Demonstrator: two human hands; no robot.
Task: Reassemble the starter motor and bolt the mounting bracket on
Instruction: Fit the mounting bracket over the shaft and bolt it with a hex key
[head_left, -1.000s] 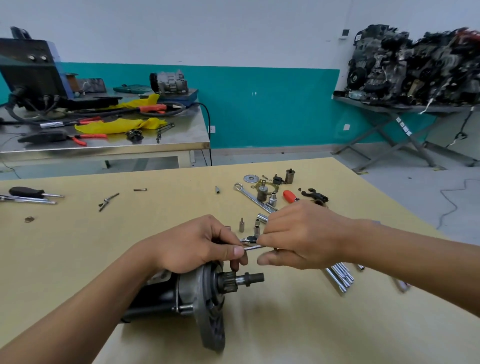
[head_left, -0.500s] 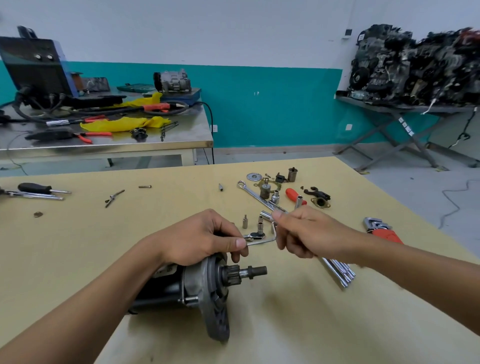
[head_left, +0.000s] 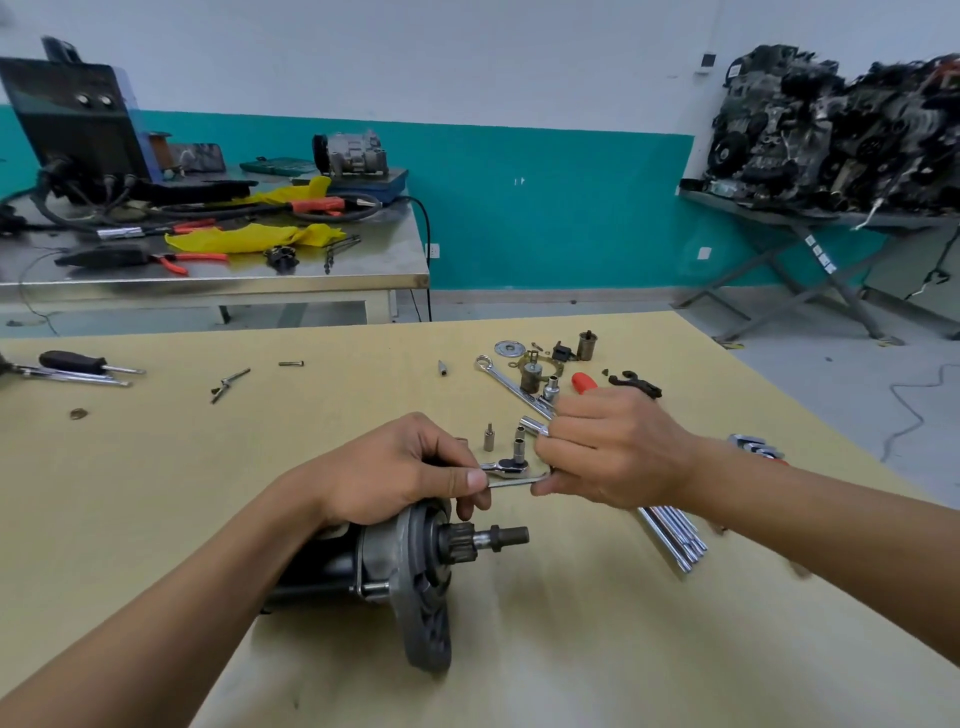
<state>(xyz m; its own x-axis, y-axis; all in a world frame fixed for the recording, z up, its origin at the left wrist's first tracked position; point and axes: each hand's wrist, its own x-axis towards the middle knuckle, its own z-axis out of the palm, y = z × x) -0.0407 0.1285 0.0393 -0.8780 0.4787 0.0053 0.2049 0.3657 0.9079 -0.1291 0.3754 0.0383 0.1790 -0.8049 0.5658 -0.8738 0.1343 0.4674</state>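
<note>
The dark starter motor (head_left: 410, 566) lies on its side on the yellow table (head_left: 571, 649), with its pinion shaft pointing right. My left hand (head_left: 395, 473) grips the top of its front housing, thumb beside the thin end of an L-shaped socket wrench (head_left: 514, 482). My right hand (head_left: 618, 452) holds that wrench at its bend, and the chrome socket end (head_left: 532, 425) sticks out up and left above the fingers. What the wrench's tip sits on is hidden under my left fingers.
Behind the hands lie a small ratchet head (head_left: 506, 467), small sockets (head_left: 488, 436), a combination wrench (head_left: 506, 382), loose motor parts (head_left: 532, 374) and a black fork lever (head_left: 636, 384). Chrome rods (head_left: 672, 540) lie under my right wrist. Screwdrivers (head_left: 78, 364) lie far left. A steel bench (head_left: 218, 280) stands behind.
My right hand swung the wrench handle away from my left hand and has now come back closer. My left hand stays on the motor.
</note>
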